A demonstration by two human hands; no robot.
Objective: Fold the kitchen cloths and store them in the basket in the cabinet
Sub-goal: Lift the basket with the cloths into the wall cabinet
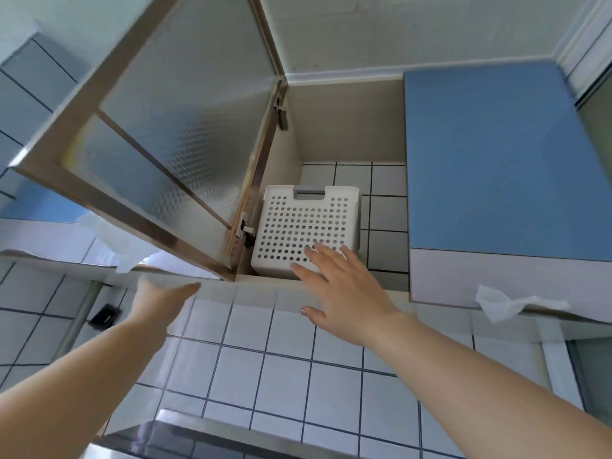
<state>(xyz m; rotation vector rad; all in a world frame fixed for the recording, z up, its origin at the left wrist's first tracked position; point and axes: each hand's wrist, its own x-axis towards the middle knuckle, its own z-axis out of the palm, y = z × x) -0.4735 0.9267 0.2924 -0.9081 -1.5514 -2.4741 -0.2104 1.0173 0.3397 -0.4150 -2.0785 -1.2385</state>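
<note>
Head-camera view looked up into an open wall cabinet [347, 127], where a white perforated plastic basket [298, 226] sat on the shelf beside the frosted-glass door [172, 127]. Right hand [344, 293] reached up with fingers spread, fingertips touching the basket's front. Left hand [162, 299] was blurred under the door; its fingers could not be told. White cloths [506, 301] hung beneath the cabinets.

I see a white plastic basket [303, 226] full of holes, a bumpy glass door [172, 127], and shiny tiles [281, 369].
</note>
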